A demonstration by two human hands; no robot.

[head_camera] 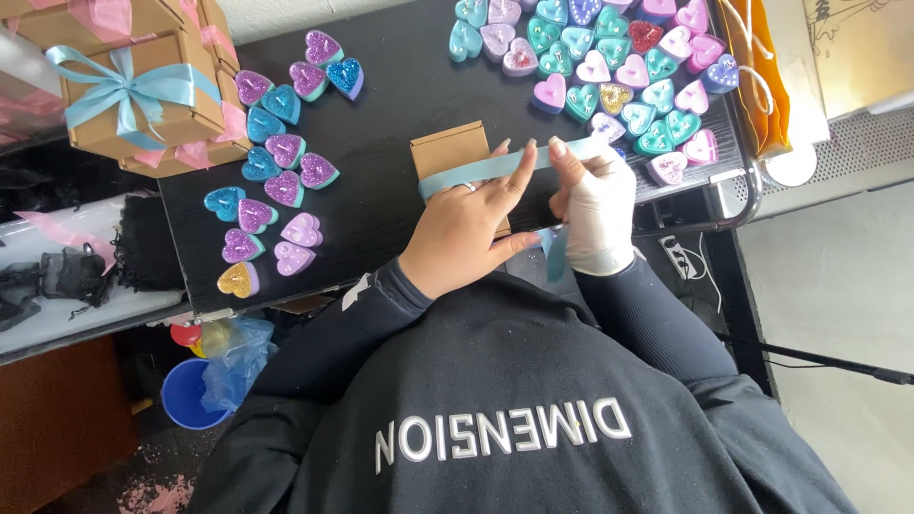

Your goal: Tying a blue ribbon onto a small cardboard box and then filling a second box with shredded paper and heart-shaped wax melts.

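A small brown cardboard box (447, 148) lies on the black table (400, 76) in front of me. A light blue ribbon (476, 170) runs across its top. My left hand (466, 228) rests flat on the box with fingers spread, pressing the ribbon down. My right hand (595, 205), in a white glove, pinches the ribbon at the box's right side, and a ribbon tail (555, 252) hangs below it.
Glittery heart-shaped candles (276, 162) in purple, teal and pink lie at the left, and many more hearts (619, 67) at the far right. Ribbon-tied brown boxes (143, 90) are stacked far left. An orange bag (757, 76) sits right. A blue bucket (190, 395) stands below.
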